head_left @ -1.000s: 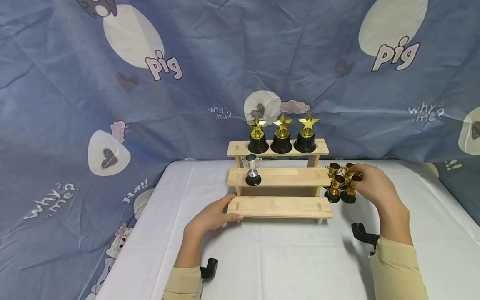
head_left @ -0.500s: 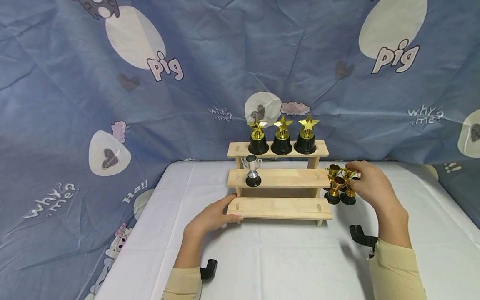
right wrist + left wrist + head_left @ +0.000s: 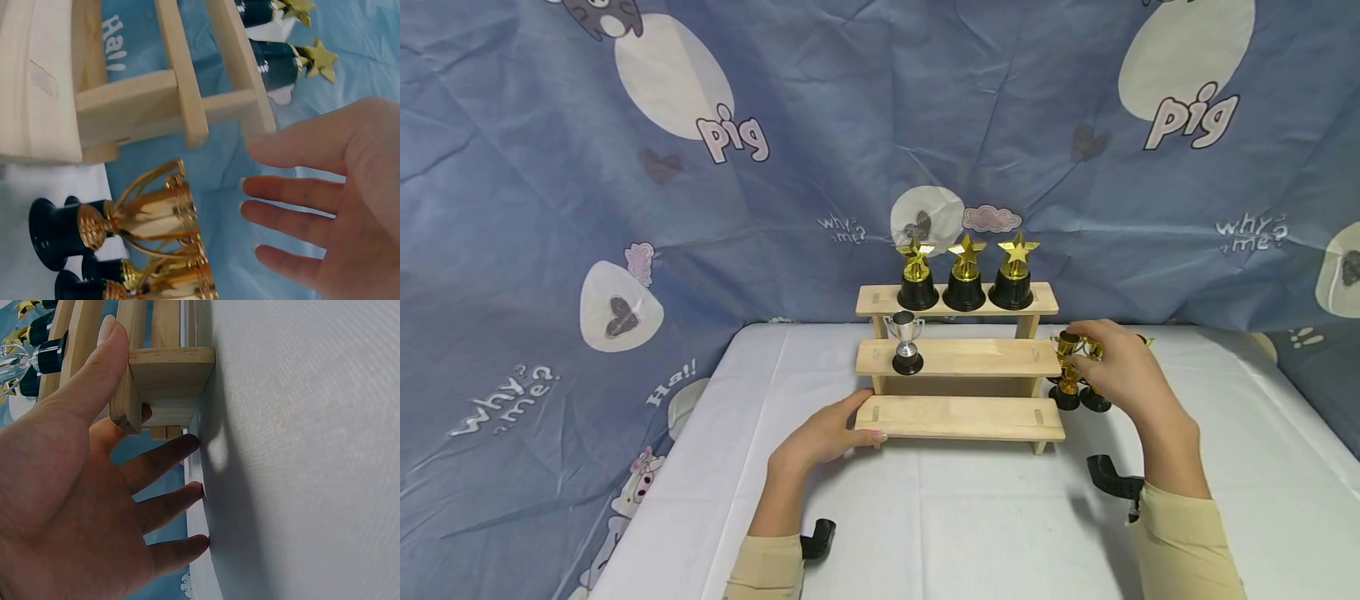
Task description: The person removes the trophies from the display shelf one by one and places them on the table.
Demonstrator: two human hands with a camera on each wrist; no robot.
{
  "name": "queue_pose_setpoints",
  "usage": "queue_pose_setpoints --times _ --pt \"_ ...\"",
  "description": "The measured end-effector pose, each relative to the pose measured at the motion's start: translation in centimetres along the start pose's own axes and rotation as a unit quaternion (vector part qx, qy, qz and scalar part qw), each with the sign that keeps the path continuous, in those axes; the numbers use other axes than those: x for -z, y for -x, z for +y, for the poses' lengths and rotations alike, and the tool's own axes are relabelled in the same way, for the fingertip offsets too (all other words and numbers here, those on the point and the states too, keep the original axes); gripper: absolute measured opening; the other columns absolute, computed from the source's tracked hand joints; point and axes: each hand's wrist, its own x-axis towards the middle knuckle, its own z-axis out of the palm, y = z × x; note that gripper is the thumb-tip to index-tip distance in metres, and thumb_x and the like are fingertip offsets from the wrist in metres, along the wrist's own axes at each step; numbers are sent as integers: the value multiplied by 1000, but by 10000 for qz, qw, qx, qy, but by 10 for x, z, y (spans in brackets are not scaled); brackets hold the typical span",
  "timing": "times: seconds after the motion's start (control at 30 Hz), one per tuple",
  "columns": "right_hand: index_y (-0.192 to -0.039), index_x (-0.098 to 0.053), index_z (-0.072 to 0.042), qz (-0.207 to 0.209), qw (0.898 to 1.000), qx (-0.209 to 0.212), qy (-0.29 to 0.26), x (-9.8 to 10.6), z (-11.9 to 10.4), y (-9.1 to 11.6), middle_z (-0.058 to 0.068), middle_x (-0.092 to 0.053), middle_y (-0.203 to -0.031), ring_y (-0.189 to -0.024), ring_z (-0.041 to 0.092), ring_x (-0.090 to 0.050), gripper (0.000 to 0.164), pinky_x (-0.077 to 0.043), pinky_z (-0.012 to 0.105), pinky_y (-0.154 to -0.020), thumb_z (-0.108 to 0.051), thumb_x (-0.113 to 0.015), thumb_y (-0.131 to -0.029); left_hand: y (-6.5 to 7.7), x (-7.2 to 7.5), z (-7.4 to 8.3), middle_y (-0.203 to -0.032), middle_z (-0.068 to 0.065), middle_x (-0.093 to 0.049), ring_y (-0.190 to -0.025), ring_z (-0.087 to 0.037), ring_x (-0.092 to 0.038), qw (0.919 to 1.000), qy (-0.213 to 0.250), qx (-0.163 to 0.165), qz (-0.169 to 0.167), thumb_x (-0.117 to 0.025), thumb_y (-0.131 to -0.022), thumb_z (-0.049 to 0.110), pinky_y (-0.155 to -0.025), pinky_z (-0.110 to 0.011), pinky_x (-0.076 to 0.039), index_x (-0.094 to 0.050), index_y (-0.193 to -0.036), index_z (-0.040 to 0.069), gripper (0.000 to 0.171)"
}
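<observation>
My left hand [image 3: 820, 427] grips the left end of the lowest step of a three-step wooden display stand [image 3: 958, 414]. In the left wrist view, its thumb [image 3: 103, 365] lies over the board and the index finger is behind it. The other fingers spread apart. At the stand's right side, my right hand [image 3: 1120, 367] hovers at a cluster of small gold trophy cups [image 3: 1067, 385] on black bases, partly hiding them. The right wrist view shows its fingers [image 3: 294, 192] extended and holding nothing, just above the nearest gold cup's rim.
A silver trophy cup [image 3: 907, 343] stands at the left of the middle step. Three gold star trophies [image 3: 965, 287] line the top step. The stand sits on a white-covered table [image 3: 985, 525], with a blue printed curtain [image 3: 820, 100] right behind.
My right hand has moved left across the gold trophy cups, from the cluster's right side toward the front left cup. The left hand has stayed on the stand.
</observation>
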Motion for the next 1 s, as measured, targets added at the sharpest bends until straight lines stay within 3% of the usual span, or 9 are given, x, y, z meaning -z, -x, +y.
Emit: queue_pose_setpoints --times 0.37,1.0 --pt "-135 -59 -7 15 9984 541 -171 -13 -16 -3 17 -62 -127 -112 38 -58 44 -46 59 -90 -28 -66 -96 -1 -1 -2 -150 -3 -51 -141 -32 -46 10000 15 -12 -19 -74 -81 59 -112 -57 -38 -41 -150 35 81" --pt "-134 -60 -12 -101 9927 1122 -436 -35 -31 -7 12 -60 -137 -129 37 -54 40 -42 59 -104 -18 -67 -95 1 0 -1 -151 -3 -51 -141 -32 -46 10000 48 -19 -40 -75 -80 59 -113 -57 -38 -40 -150 35 82"
